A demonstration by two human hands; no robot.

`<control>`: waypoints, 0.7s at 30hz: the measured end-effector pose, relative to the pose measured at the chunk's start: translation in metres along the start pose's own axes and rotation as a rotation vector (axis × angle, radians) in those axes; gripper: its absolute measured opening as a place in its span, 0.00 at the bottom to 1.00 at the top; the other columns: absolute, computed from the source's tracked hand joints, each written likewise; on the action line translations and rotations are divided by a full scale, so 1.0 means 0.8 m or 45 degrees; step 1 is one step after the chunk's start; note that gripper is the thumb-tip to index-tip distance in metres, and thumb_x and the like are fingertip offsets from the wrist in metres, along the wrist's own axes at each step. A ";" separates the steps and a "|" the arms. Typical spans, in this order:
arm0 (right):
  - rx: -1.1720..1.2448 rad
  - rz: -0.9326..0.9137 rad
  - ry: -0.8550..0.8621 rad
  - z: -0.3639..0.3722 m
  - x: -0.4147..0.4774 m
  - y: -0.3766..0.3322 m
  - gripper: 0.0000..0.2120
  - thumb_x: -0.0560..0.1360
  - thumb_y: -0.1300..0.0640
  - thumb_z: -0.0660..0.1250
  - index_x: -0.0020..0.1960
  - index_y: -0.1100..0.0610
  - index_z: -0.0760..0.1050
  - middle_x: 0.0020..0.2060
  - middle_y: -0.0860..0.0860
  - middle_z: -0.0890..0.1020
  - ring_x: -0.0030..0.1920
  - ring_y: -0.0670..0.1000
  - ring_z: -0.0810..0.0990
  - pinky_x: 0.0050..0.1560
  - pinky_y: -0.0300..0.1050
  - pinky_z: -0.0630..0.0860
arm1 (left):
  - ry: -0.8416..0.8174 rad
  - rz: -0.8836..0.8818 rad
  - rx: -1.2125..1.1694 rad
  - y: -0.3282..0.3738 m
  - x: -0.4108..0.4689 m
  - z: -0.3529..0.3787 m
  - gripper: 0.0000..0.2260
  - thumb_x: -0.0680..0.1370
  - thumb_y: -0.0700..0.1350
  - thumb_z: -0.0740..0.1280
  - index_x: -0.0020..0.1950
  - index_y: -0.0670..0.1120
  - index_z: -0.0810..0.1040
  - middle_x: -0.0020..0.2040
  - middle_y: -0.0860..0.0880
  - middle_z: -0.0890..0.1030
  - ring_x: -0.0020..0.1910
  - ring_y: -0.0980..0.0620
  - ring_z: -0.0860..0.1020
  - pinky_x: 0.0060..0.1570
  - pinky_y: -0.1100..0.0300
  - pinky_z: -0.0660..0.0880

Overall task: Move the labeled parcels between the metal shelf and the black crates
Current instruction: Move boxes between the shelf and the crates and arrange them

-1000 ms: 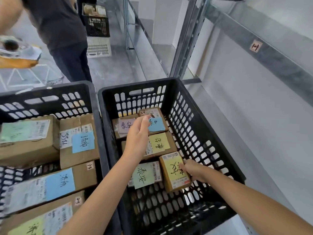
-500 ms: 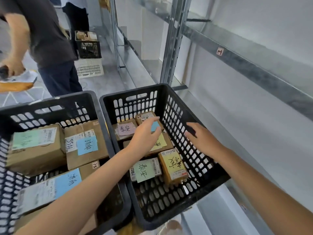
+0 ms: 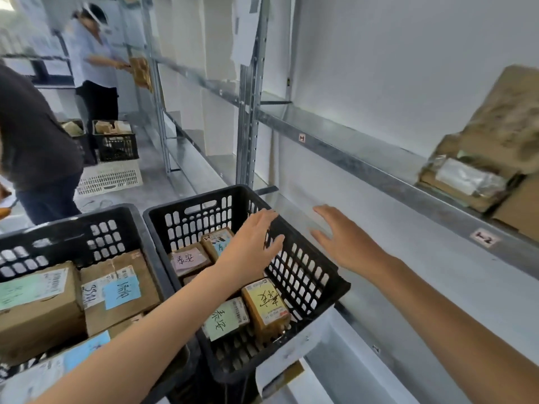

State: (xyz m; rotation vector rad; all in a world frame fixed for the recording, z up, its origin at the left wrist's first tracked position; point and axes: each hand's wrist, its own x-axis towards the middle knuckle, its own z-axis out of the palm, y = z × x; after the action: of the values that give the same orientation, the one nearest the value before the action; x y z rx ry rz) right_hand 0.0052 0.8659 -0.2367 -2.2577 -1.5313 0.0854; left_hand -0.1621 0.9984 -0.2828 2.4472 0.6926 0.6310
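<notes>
Left hand (image 3: 253,243) spread above crate (image 3: 306,275), right hand (image 3: 344,243) splayed, empty

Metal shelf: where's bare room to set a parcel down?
The metal shelf is bare from the upright post to the parcel pile at far right. The lower level beyond the right hand is also bare. The left crate is packed; the right crate has bare floor near its front.

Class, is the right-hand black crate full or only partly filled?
Partly filled: the right-hand black crate holds a few small parcels, with bare mesh floor showing.
</notes>
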 end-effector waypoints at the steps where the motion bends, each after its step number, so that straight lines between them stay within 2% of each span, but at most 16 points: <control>1: -0.009 0.003 0.011 -0.008 -0.012 0.001 0.25 0.83 0.50 0.62 0.77 0.53 0.61 0.76 0.49 0.67 0.75 0.50 0.65 0.70 0.42 0.61 | -0.005 0.028 -0.011 0.013 -0.004 0.001 0.26 0.82 0.55 0.60 0.78 0.53 0.58 0.78 0.53 0.60 0.76 0.56 0.58 0.68 0.64 0.52; 4: -0.036 0.049 0.035 -0.031 -0.055 0.003 0.27 0.83 0.48 0.62 0.78 0.53 0.59 0.77 0.49 0.64 0.76 0.49 0.62 0.72 0.44 0.60 | -0.011 0.126 0.002 0.054 -0.020 0.006 0.24 0.82 0.55 0.59 0.78 0.52 0.60 0.77 0.55 0.61 0.76 0.56 0.60 0.68 0.63 0.56; 8: -0.036 0.092 0.074 -0.060 -0.125 0.005 0.27 0.83 0.47 0.61 0.78 0.53 0.59 0.77 0.49 0.65 0.76 0.49 0.62 0.73 0.45 0.61 | -0.006 0.243 0.006 0.107 -0.051 0.015 0.23 0.82 0.54 0.60 0.77 0.51 0.62 0.77 0.54 0.63 0.74 0.57 0.61 0.66 0.67 0.55; 13: -0.144 0.125 0.088 -0.098 -0.214 0.006 0.29 0.83 0.45 0.60 0.80 0.52 0.56 0.79 0.49 0.61 0.78 0.50 0.58 0.74 0.47 0.59 | -0.043 0.364 -0.017 0.174 -0.102 0.024 0.24 0.82 0.53 0.60 0.77 0.48 0.63 0.76 0.54 0.63 0.75 0.56 0.61 0.70 0.62 0.60; 15: -0.181 0.143 0.110 -0.117 -0.249 0.006 0.30 0.82 0.43 0.59 0.80 0.50 0.55 0.80 0.48 0.58 0.79 0.50 0.55 0.76 0.48 0.57 | -0.047 0.419 -0.032 0.199 -0.121 0.026 0.24 0.82 0.54 0.60 0.77 0.49 0.63 0.77 0.54 0.62 0.76 0.56 0.60 0.71 0.62 0.58; 18: -0.226 0.168 0.203 -0.148 -0.302 0.004 0.30 0.82 0.42 0.59 0.80 0.49 0.56 0.80 0.47 0.59 0.78 0.48 0.58 0.75 0.46 0.59 | -0.023 0.545 -0.053 0.243 -0.144 0.023 0.25 0.82 0.53 0.61 0.77 0.48 0.62 0.78 0.53 0.62 0.76 0.56 0.59 0.70 0.63 0.55; 21: -0.248 0.218 0.303 -0.182 -0.355 -0.003 0.30 0.82 0.43 0.60 0.79 0.51 0.58 0.78 0.47 0.62 0.76 0.49 0.62 0.72 0.43 0.61 | -0.020 0.668 -0.080 0.293 -0.162 0.019 0.24 0.82 0.50 0.62 0.77 0.45 0.64 0.77 0.49 0.65 0.76 0.53 0.60 0.71 0.62 0.56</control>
State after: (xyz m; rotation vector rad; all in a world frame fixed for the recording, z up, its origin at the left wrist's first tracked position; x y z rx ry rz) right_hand -0.0695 0.5672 -0.1526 -2.4437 -1.2687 -0.2858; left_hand -0.1722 0.7451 -0.1946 2.5776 0.0098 0.8092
